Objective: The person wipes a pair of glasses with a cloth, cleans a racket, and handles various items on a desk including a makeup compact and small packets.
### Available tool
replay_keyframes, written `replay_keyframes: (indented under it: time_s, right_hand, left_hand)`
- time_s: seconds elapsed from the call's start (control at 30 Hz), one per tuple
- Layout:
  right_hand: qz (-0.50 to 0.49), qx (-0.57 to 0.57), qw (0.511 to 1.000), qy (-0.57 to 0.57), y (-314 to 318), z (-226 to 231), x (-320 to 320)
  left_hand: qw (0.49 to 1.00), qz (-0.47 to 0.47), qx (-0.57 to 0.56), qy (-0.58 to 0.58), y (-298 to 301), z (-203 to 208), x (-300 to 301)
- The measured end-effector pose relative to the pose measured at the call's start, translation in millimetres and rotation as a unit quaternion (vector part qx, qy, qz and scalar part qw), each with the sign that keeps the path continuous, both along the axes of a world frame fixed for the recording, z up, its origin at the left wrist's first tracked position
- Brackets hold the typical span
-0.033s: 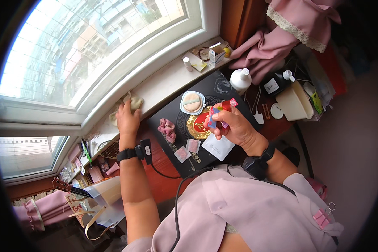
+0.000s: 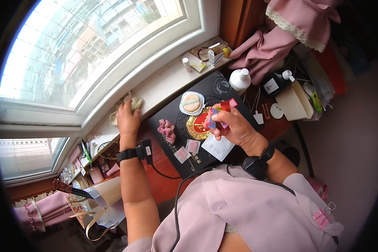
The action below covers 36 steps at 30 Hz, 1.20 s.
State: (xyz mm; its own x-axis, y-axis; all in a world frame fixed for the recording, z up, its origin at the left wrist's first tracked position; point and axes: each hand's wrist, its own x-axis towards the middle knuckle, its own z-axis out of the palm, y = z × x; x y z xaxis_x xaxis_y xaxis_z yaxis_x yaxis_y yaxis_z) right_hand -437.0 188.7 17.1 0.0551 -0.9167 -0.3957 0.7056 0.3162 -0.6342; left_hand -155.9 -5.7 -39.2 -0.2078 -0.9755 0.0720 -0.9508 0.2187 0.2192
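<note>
The right hand (image 2: 235, 126) has its fingers curled shut around a small red packet (image 2: 222, 110), held up above a gold-and-red emblem (image 2: 196, 125) on the black mat (image 2: 206, 90). The left hand (image 2: 128, 119) lies flat, fingers together, pressing a beige cloth (image 2: 132, 102) on the windowsill (image 2: 168, 80) at the worktop's far edge. On the mat lie a round powder puff (image 2: 192, 103), a pink scrunchie (image 2: 168, 129), two small pink sachets (image 2: 187, 150) and a white card (image 2: 217, 147). A white bottle (image 2: 240, 80) stands just beyond the mat, with pink fabric (image 2: 262, 50) behind it
</note>
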Motion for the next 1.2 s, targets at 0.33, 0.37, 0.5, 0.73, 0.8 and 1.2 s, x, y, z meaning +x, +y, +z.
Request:
replay_keyframes:
  time_s: [0.33,0.37,0.5,0.73,0.8,1.2]
  right_hand:
    - [0.061,-0.04,0.996,-0.045,-5.9,-13.3,5.5]
    - [0.058,-0.038,0.996,-0.054,-6.1,-12.6,5.7]
    - [0.055,-0.042,0.996,-0.056,6.1,-11.7,0.2]
    - [-0.066,-0.071,0.995,0.018,38.1,-15.5,-17.6]
    - [-0.107,-0.104,0.989,-0.008,54.4,-3.7,-33.8]
    - [-0.024,-0.12,0.992,-0.012,72.9,-0.3,46.4]
  left_hand:
    - [0.977,-0.193,0.049,0.074,-19.9,2.8,-68.2]
    - [0.974,-0.204,0.063,0.076,-16.4,12.0,-79.5]
    - [0.961,-0.222,0.116,0.116,-19.6,13.2,-91.6]
    - [0.933,-0.227,0.04,0.276,-20.7,19.1,-66.1]
    - [0.897,-0.232,0.062,0.371,-17.0,38.8,-60.6]
    - [0.797,-0.164,0.16,0.559,149.1,69.6,32.4]
